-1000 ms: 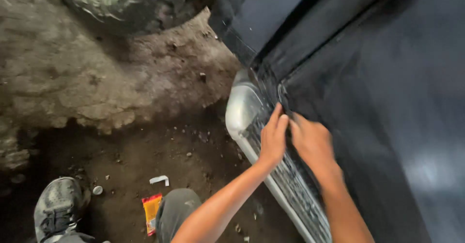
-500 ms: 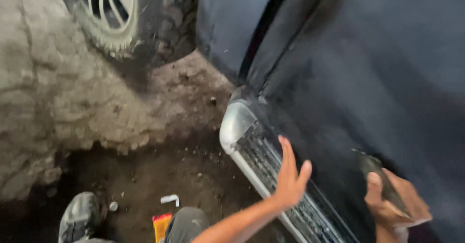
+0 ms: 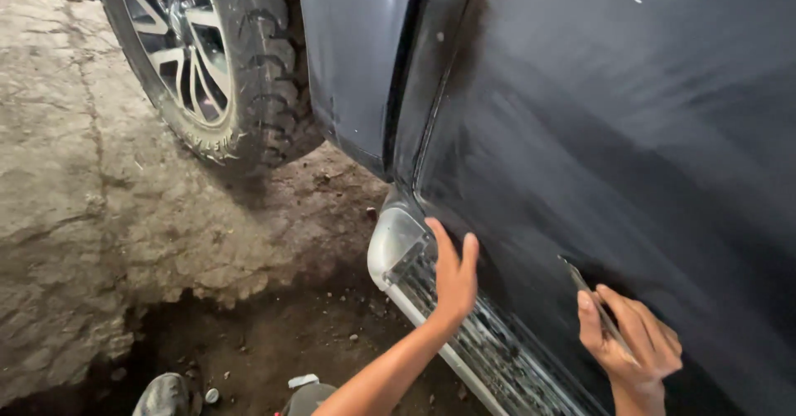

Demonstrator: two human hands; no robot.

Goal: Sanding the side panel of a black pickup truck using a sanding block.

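A dark car door panel [image 3: 630,134] fills the right side of the head view. My right hand [image 3: 632,343] is closed around a thin flat metal tool [image 3: 585,287], whose tip lies against the lower part of the door. My left hand [image 3: 452,275] hovers open with fingers together, just above the silver ribbed side step [image 3: 406,254] that runs under the door. The left forearm reaches in from the bottom centre.
A front wheel [image 3: 211,60] with a spoked rim and knobby tyre stands at the upper left. Cracked concrete ground [image 3: 75,176] lies to the left, dropping to dark dirt below. A shoe [image 3: 166,395] and small litter sit at the bottom edge.
The view has tilted up, bringing the wheel into sight. My right hand left the step, moved right and now holds the thin tool against the door. My left hand lifted off the step.
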